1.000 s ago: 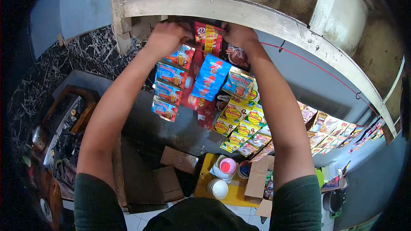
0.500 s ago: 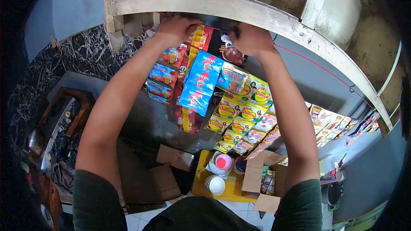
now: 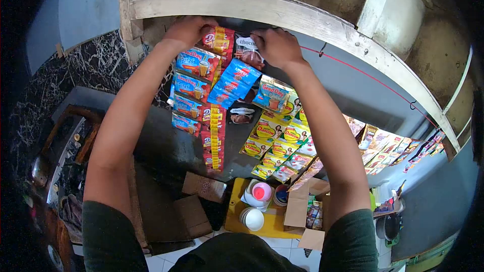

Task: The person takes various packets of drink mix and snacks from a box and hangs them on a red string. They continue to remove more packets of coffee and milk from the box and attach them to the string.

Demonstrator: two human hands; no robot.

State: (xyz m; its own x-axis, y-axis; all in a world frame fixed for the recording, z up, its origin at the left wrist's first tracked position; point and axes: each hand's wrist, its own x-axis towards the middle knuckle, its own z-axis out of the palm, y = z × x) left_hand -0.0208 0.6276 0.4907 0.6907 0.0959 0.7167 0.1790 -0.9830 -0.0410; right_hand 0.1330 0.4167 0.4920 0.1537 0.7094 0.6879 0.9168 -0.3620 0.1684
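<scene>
My left hand is up under the wooden shelf, its fingers closed at the top of a long strip of red and yellow sachets. My right hand pinches the upper edge of a dark chocolate sachet strip beside it. Between and below the hands, a blue Nescafe sachet strip hangs tilted across the others. Blue Good Day sachets hang under my left forearm, and another Good Day strip is below my right hand. Fingertips of both hands are partly hidden.
Yellow Dancow sachets hang to the right. A red cord runs under the white wooden shelf. Below are a yellow stool with bowls and an open cardboard box. A stove area stands left.
Both hands have shifted left, the right one further. The red strip now hangs straighter, the chocolate sachet faces forward more, and the Nescafe strip has swung up and folded.
</scene>
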